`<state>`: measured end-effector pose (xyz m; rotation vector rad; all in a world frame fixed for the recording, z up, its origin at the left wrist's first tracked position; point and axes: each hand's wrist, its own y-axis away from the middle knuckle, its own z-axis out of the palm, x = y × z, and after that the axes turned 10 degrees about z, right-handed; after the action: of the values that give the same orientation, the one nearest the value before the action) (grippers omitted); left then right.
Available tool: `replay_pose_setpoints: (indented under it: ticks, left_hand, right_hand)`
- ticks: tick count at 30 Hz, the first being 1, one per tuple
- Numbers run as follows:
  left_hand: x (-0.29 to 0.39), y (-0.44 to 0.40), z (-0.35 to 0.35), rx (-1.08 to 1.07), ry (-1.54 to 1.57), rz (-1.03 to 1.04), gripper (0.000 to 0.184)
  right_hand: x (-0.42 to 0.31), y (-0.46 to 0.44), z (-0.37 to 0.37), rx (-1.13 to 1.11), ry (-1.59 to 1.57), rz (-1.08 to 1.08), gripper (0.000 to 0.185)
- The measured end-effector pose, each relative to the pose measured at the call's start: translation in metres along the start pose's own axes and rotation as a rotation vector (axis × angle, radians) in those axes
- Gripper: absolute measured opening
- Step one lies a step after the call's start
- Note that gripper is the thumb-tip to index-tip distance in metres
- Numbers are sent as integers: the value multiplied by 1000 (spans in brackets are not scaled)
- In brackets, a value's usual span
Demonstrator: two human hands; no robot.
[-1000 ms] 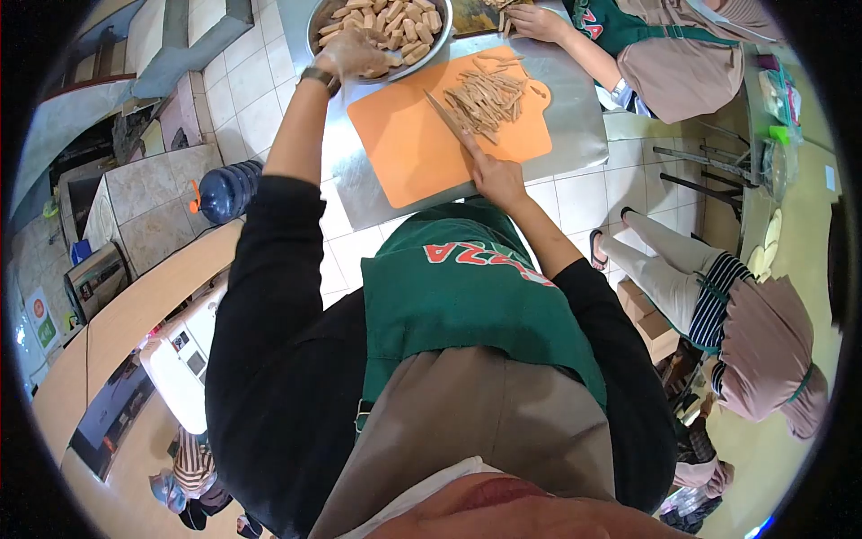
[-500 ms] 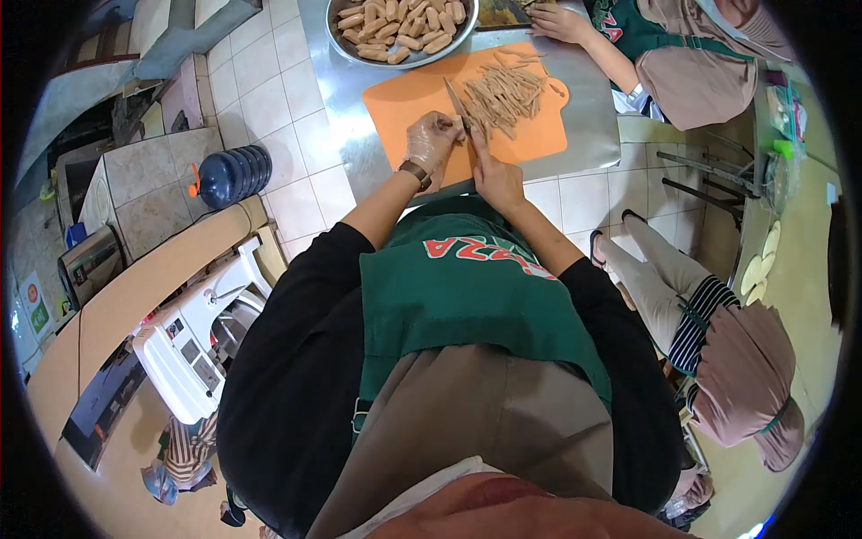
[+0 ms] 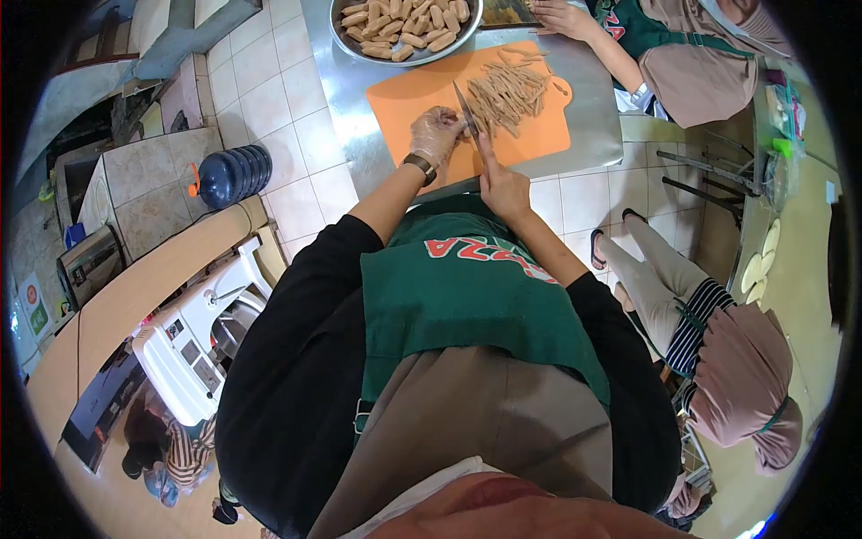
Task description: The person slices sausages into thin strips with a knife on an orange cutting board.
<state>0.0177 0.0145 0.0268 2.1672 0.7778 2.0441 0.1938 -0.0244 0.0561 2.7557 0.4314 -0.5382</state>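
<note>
My left hand (image 3: pixel 437 135), in a clear plastic glove, is closed with its fingertips curled beside the blade; it pinches a sausage that the fingers almost wholly hide. In my right hand (image 3: pixel 503 187) is a knife (image 3: pixel 466 106), with the index finger stretched along the blade. Both hands are over an orange cutting board (image 3: pixel 404 101). A heap of thin sausage strips (image 3: pixel 507 94) lies on the board to the right of the knife. Beyond the board, a round metal bowl (image 3: pixel 337 40) holds many short sausages (image 3: pixel 404 25).
The board rests on a metal table (image 3: pixel 596 112). Across it, a co-worker's hand (image 3: pixel 564 18) is by a dark tray (image 3: pixel 505 13). Another person (image 3: pixel 741 359) stands to the right. A blue water jug (image 3: pixel 235 177) and a white mixer (image 3: pixel 193 346) are to the left.
Both hands and the knife have shifted slightly to the right. The co-worker's hand across the table has moved a little. Another person's dark head now shows at the lower left.
</note>
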Motion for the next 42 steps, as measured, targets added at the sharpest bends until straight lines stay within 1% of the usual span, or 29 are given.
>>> replay_pose_setpoints:
  ticks: [3, 6, 8, 9, 12, 14, 18, 21, 23, 24, 26, 27, 29, 30, 32, 33, 35, 36, 38, 39, 41, 42]
  left_hand:
    - [-5, -1, -1, 2, -2, -10, 26]
    - [-12, -4, 0, -20, 8, 36, 26]
    - [-9, -2, 0, -14, 12, 27, 25]
    - [-12, -4, 0, -15, 12, 24, 25]
    - [-14, -6, 0, -23, -42, 16, 25]
    - [-10, -5, -2, -30, -126, 60, 25]
    - [-4, -1, -3, -20, -85, 51, 26]
    - [-5, -1, -2, -14, -46, 17, 24]
    - [-24, -8, -6, -80, -114, 142, 19]
    - [-16, -5, -10, -79, -115, 146, 19]
    - [6, 3, -19, -145, -750, 598, 19]
    - [3, 0, -24, -146, -745, 603, 19]
    - [-8, -14, -36, -427, -728, 1156, 23]
    - [-7, -18, -40, -429, -729, 1156, 23]
    - [-6, -24, -45, -606, -867, 1286, 22]
    - [-2, -23, -45, -605, -869, 1287, 22]
    - [3, -15, -46, -599, -1000, 969, 18]
    - [3, -12, -42, -597, -1004, 970, 18]
    - [4, -5, -28, -271, -724, 489, 20]
    - [1, -3, -22, -271, -727, 489, 20]
    - [-4, 0, -12, -73, -11, -48, 21]
    - [1, 2, -10, -72, -12, -47, 21]
  right_hand:
    - [-1, 0, 7, 37, -17, -27, 81]
    - [-2, -2, 10, 40, 8, -18, 82]
    - [-1, -2, 12, 17, -28, -43, 75]
    - [-1, -2, 11, 14, -28, -40, 75]
    - [-3, -5, 12, -10, 7, -36, 75]
    - [-4, -12, 16, -24, 33, -31, 76]
    - [-4, -22, 21, -22, 35, -45, 77]
    - [1, -16, 16, -9, 10, -63, 78]
    - [6, 1, 14, -54, 33, -35, 78]
    - [10, 9, 15, -50, 32, -36, 78]
    - [21, 24, 14, -75, -50, -10, 76]
    - [21, 25, 10, -71, -46, -7, 76]
    - [18, 25, 2, -116, -54, 32, 73]
    - [19, 25, 4, -116, -56, 33, 73]
    - [20, 20, 7, -45, -50, -20, 72]
    - [18, 18, 6, -43, -51, -22, 72]
    - [12, 13, 6, -80, -15, 37, 72]
    - [11, 11, 7, -78, -17, 34, 72]
    - [9, 7, 10, -45, -39, 8, 74]
    - [6, 6, 10, -45, -42, 8, 74]
    - [-1, 2, 9, -47, -11, -28, 76]
    - [-3, 0, 11, -46, -12, -29, 76]
